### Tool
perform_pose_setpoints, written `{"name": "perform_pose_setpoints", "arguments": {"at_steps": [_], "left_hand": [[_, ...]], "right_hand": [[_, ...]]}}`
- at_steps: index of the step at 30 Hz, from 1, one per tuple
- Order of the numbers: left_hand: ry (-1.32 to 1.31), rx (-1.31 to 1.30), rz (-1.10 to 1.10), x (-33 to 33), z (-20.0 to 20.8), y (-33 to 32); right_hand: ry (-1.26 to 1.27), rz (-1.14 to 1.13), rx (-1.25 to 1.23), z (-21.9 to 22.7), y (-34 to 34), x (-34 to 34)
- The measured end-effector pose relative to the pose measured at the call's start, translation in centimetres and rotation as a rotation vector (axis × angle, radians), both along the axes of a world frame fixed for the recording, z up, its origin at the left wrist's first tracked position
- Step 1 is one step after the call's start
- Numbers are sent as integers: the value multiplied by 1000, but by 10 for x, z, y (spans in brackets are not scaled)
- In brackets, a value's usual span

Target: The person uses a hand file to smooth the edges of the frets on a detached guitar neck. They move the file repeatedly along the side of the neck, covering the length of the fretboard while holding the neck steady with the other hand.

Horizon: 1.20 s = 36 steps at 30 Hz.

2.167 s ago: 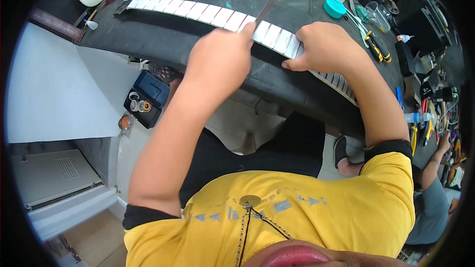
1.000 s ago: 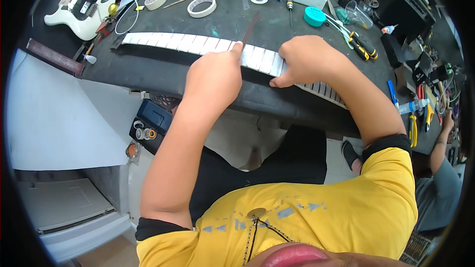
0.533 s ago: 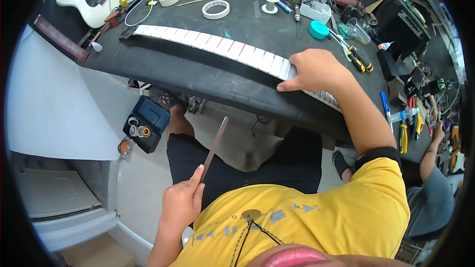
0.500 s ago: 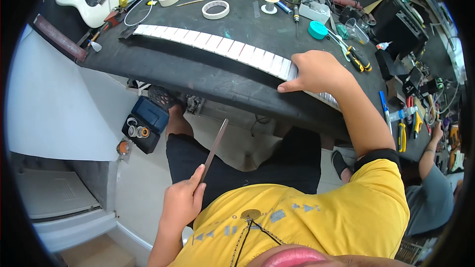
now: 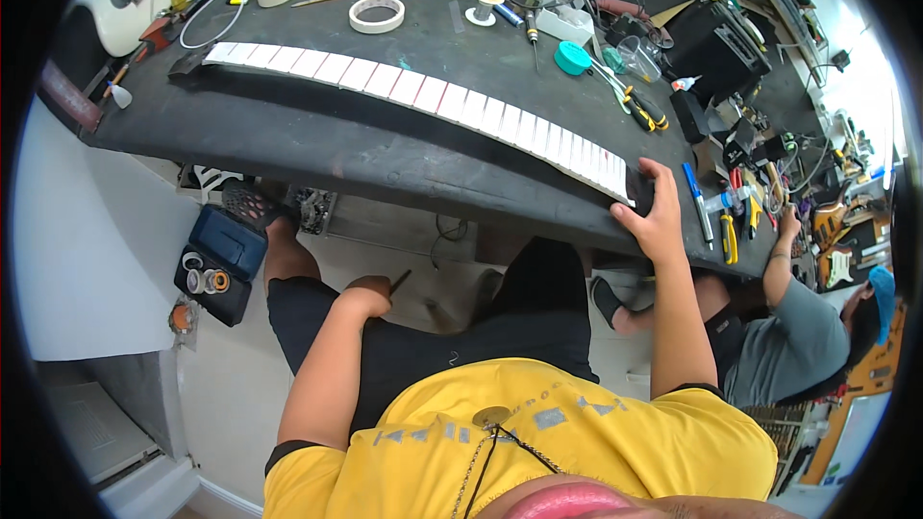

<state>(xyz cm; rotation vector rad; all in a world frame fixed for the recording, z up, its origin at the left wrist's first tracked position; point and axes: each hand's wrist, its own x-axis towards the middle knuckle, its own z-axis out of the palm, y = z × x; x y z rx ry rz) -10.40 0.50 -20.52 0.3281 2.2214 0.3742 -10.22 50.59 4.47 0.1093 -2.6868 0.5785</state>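
A long guitar neck (image 5: 428,94) lies along the near edge of the dark workbench, its fretboard covered in white strips between the frets. Around its right end curls my right hand (image 5: 661,221), thumb at the near edge and fingers over the far side. Low over my lap, off the bench, my left hand (image 5: 365,300) is closed on a narrow flat file (image 5: 401,281). Only the file's dark tip shows; the rest is hidden by the hand.
Masking tape rolls (image 5: 376,14), a solder spool (image 5: 484,6), a teal round container (image 5: 572,58) and pliers (image 5: 644,108) lie beyond the neck. A white guitar body (image 5: 130,0) is at far left. Another person (image 5: 793,336) sits at the right. An open toolbox (image 5: 219,264) stands on the floor.
My right hand has slid right along the neck to its end, baring more white strips. My left hand has turned over with the file, which now shows only its tip.
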Motion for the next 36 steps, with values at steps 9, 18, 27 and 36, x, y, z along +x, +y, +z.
{"name": "perform_pose_setpoints", "arguments": {"at_steps": [9, 18, 27, 36], "left_hand": [[-152, -45, -222, -12, -1, 17], [-147, -165, -273, -19, -41, 2], [-105, -179, -330, -34, -26, 30], [-87, -179, -381, -24, -57, 26]], "right_hand": [[44, -69, 137, 5, 1, 8], [21, -55, 116, 3, -13, -1], [43, -107, 64, 1, -8, 10], [88, -96, 37, -3, -8, 8]]}}
